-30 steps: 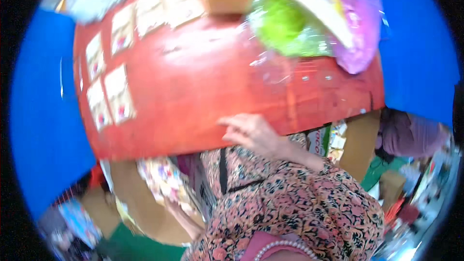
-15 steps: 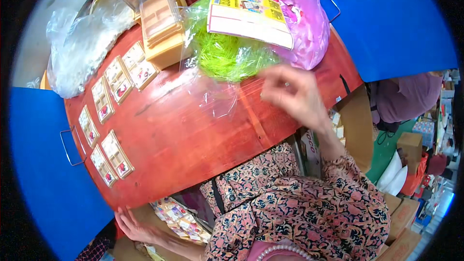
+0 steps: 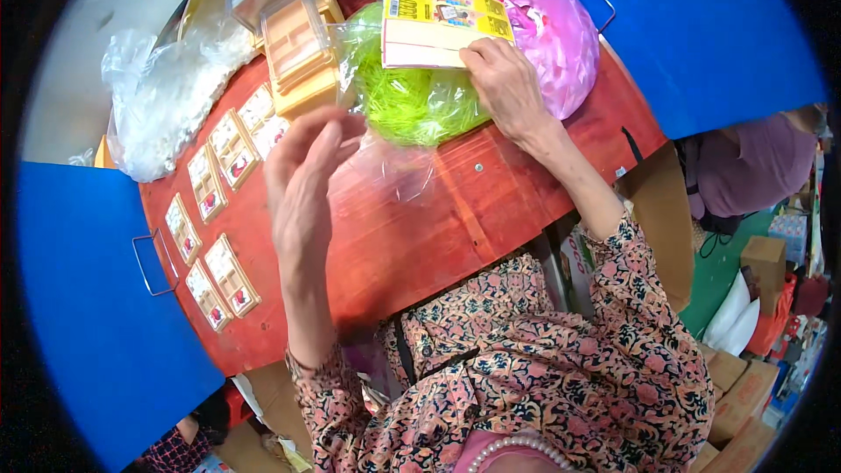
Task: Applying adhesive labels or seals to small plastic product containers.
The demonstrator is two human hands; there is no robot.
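At the back of the red table, my right hand (image 3: 508,88) pinches the lower right corner of a stack of yellow and white printed sheets (image 3: 429,54). The stack lies across a clear bag of bright green shredded filler (image 3: 416,118) and against a purple plastic bag (image 3: 569,52). My left hand (image 3: 302,171) is raised over the middle left of the table with its fingers apart, holding nothing. It partly covers one of several small compartment boxes (image 3: 233,151) with white and red contents. Just beyond it stand stacked tan trays with clear lids (image 3: 298,39).
A clear bag of white fluffy stuff (image 3: 166,105) sits at the far left. Blue panels (image 3: 88,263) flank the table (image 3: 412,245). An open cardboard box (image 3: 657,219) stands by its right edge. A person in purple (image 3: 745,166) is beyond at right.
My left hand has come up from below the table's front left edge to over the table. My right hand has moved away from me and taken hold of the printed sheets.
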